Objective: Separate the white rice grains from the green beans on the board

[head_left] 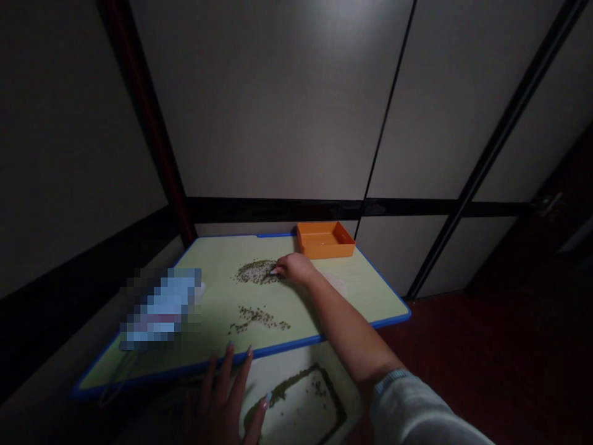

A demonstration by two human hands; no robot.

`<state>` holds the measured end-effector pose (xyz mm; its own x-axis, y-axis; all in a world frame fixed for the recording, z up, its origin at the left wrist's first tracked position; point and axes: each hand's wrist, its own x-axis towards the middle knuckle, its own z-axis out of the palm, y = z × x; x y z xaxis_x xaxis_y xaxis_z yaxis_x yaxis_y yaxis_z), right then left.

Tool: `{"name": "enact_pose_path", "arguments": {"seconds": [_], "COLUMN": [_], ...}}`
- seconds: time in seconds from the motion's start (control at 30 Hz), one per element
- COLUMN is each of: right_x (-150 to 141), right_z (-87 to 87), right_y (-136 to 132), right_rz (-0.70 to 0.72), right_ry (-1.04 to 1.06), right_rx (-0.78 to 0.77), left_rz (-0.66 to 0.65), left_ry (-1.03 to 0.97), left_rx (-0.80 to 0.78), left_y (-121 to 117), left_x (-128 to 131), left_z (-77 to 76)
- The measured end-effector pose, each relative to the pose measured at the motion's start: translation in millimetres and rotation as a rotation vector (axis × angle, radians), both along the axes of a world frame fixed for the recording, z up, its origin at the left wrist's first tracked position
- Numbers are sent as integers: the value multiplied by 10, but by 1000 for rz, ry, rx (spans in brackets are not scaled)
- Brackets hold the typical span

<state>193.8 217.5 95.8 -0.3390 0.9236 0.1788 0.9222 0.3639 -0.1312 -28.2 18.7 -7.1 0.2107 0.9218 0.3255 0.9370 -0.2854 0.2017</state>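
My right hand (pixel 296 268) reaches across the small table, its fingers pinched together at the right edge of a pile of small dark-green grains, like mung beans (pixel 248 277), mixed with paler grains. What sits between the fingertips is too small to make out. A looser scatter of the same green grains (pixel 257 319) lies nearer the front edge. My left hand (pixel 222 402) is low in the view with fingers spread, next to a pale tub (pixel 343 371). Inside that tub, green grains line the corners and dot the bottom.
An orange box (pixel 327 250) stands at the back right of the yellow-green tabletop (pixel 222 247), which has a blue rim. Behind my right forearm lies a pale patch of grains (pixel 337 284). A blurred blue packet (pixel 162 306) rests at left. Cabinet doors (pixel 278 111) rise directly behind.
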Motion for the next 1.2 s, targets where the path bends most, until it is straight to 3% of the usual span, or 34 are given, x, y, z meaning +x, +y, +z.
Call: {"name": "enact_pose_path", "arguments": {"seconds": [0.37, 0.7, 1.0, 1.2], "right_x": [-9, 236, 186, 187], "right_z": [44, 45, -27, 24], "right_y": [-28, 32, 85, 34], "right_rz": [27, -201, -186, -156], "right_ry": [44, 103, 76, -13], "right_rx": [1, 63, 9, -31], "left_rz": [10, 16, -9, -24], "left_ry": [-2, 23, 25, 0], "left_rx": [-16, 47, 54, 54], "left_y": [0, -9, -1, 7], "left_x": [2, -16, -20, -21], "left_z": [-8, -75, -71, -59]}}
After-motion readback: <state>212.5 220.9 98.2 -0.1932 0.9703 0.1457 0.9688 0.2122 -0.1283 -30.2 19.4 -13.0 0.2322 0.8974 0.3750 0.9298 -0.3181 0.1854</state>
